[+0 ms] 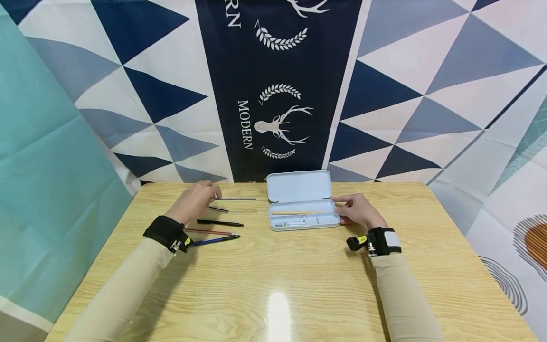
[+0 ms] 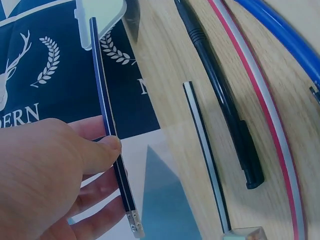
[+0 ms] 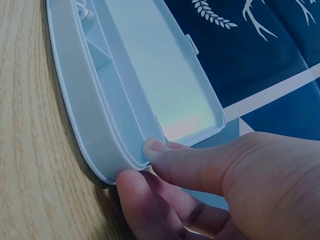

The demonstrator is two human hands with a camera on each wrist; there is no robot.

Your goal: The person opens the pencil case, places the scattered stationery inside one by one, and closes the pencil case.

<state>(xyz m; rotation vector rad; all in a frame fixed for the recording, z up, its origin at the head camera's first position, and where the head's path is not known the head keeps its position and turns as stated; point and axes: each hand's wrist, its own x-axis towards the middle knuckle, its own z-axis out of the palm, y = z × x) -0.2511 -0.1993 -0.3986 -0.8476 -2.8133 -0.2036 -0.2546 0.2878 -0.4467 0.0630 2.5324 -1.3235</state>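
Note:
My left hand pinches a dark blue striped pencil between thumb and fingers, near the white eraser end. The pencil is held off the table, its other end pointing toward the case. At the right end of an open light-blue pencil case, my right hand grips the rim, thumb on the inner edge and fingers outside. The lid stands raised at the back. Inside the case lie a yellow pencil and a small clear-and-white item whose kind I cannot tell.
Beside my left hand lie a black-and-white striped pencil, a black pen, a red-and-white striped pencil and a blue pen. The wooden table ends at the back against a patterned cloth.

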